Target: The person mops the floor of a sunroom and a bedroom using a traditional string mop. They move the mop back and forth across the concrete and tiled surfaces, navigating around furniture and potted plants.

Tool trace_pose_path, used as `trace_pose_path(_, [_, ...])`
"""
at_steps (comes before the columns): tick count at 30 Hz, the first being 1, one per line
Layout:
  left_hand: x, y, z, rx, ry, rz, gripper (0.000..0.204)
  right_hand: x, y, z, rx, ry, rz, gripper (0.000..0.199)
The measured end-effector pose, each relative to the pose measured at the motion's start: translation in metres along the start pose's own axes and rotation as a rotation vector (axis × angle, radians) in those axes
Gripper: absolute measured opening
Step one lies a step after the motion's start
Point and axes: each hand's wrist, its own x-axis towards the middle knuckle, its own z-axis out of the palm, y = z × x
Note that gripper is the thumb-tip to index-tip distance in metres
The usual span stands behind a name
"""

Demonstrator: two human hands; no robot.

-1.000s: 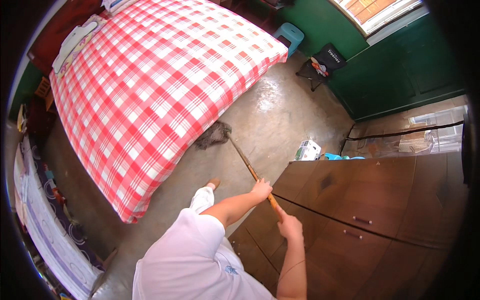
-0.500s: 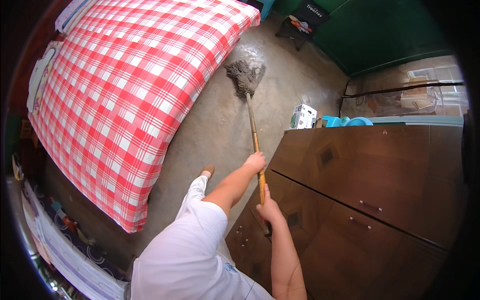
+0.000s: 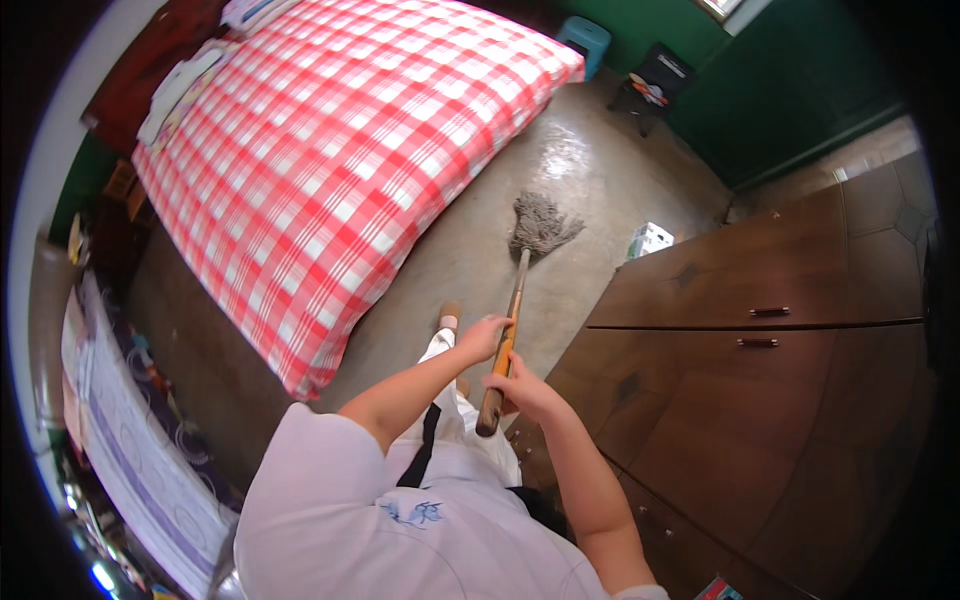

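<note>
A mop with a wooden handle (image 3: 508,338) slants away from me, its grey string head (image 3: 541,225) spread on the concrete floor (image 3: 572,290). My left hand (image 3: 483,338) grips the handle farther up, toward the mop head. Closer to my body, near the handle's dark butt end, my right hand (image 3: 526,389) is wrapped round it. The mop head lies between the bed and the brown cabinet, touching neither.
A bed with a red and white checked cover (image 3: 350,170) stands on the left. The brown wooden cabinet (image 3: 720,400) fills the right. Beyond are a small white box (image 3: 650,240), a black folding chair (image 3: 655,82) with things on it, and a blue stool (image 3: 584,42).
The mop has been drawn back toward my body, and its butt end now sits nearer my waist. My view has shifted, showing more of the cabinet front. Both hands keep their hold.
</note>
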Motion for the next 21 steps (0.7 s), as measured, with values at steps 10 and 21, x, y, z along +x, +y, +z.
trace_pose_path(10, [-0.19, -0.001, -0.033, 0.042, -0.101, -0.381, 0.039, 0.127, 0.125, 0.013, -0.898, 0.228, -0.302, 0.05])
trace_pose_path(21, [-0.345, -0.081, -0.022, 0.037, 0.143, -0.405, 0.045, 0.168, 0.211, 0.146, -1.399, 0.238, -1.019, 0.023])
